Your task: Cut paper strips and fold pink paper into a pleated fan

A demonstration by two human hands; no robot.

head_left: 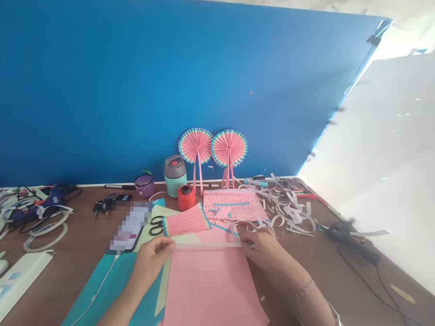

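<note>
A sheet of pink paper lies in front of me. Along its far edge runs a whitish strip of tape. My left hand is closed in a pinch at the strip's left end, by the paper's corner. My right hand is closed on a roll of tape at the strip's right end; part of the roll is hidden behind the fingers. Just beyond lie a pleated pink paper with striped ends and black-handled scissors, their blades covered by it.
Two pink paper fans stand against the blue panel. A flask, a red spool and a phone are nearby. Curled paper strips and a glue gun lie at right. Teal paper lies at left.
</note>
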